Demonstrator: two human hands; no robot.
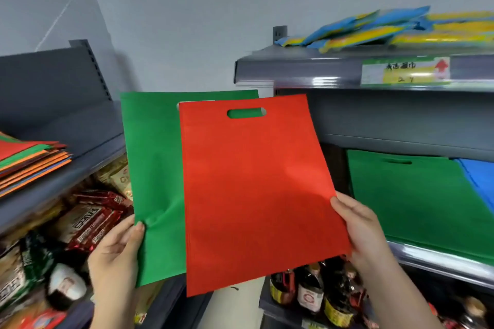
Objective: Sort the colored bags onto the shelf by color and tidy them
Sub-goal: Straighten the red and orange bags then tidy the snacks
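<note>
Head view: left hand (117,248) pinching green bag (152,168) at its edge, right hand (358,230) gripping red bag (254,189) by the lower corner, both held up mid-air between shelves. Looks like mid-sort. Next up, probably: green onto green pile (417,195) beside blue one (478,176); red needs its own spot. Mixed stack (29,160) waiting left.
</note>
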